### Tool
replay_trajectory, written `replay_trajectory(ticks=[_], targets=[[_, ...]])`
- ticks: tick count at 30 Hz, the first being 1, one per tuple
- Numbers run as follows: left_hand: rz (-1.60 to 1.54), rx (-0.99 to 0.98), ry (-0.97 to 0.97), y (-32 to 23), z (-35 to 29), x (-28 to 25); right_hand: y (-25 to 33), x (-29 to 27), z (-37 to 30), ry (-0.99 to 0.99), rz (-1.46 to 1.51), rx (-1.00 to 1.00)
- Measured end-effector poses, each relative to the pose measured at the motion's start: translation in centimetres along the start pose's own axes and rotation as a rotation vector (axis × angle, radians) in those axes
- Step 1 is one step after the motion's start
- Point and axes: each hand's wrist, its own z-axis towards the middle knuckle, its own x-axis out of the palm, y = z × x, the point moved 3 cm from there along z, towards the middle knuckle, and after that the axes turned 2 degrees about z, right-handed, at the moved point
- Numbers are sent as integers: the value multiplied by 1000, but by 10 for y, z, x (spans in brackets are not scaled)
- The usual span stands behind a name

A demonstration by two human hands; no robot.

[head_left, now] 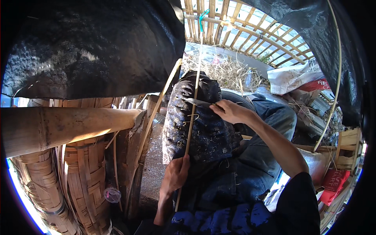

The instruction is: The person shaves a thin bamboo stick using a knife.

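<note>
A long, thin bamboo strip [191, 129] runs from near my lap up toward the slatted fence. My left hand [177, 174] is closed around its lower part. In my right hand [230, 111] is a knife [199, 103], its blade lying across the strip at about mid-length. A thin curled shaving [193, 116] hangs beside the strip just below the blade. Under the strip, a dark patterned cloth [211, 137] covers my leg, with small pale shavings scattered over it. The knife's handle is mostly hidden inside my right fist.
A thick bamboo pole [70, 124] juts in from the left above tall woven bamboo baskets [84, 168]. Black plastic sheeting [98, 51] hangs at upper left. Behind are a pile of shavings [231, 70] and a bamboo slat fence [250, 29]. A red packet [334, 184] lies at right.
</note>
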Motion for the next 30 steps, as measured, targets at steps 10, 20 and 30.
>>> replay_trajectory(ticks=[10, 20, 30], targets=[[25, 145, -3, -11, -4, 1, 6, -34, -19, 120, 86, 146], [-97, 56, 65, -13, 26, 8, -5, -12, 2, -53, 97, 186], [-20, 121, -31, -18, 23, 14, 3, 1, -31, 261, 306, 365]])
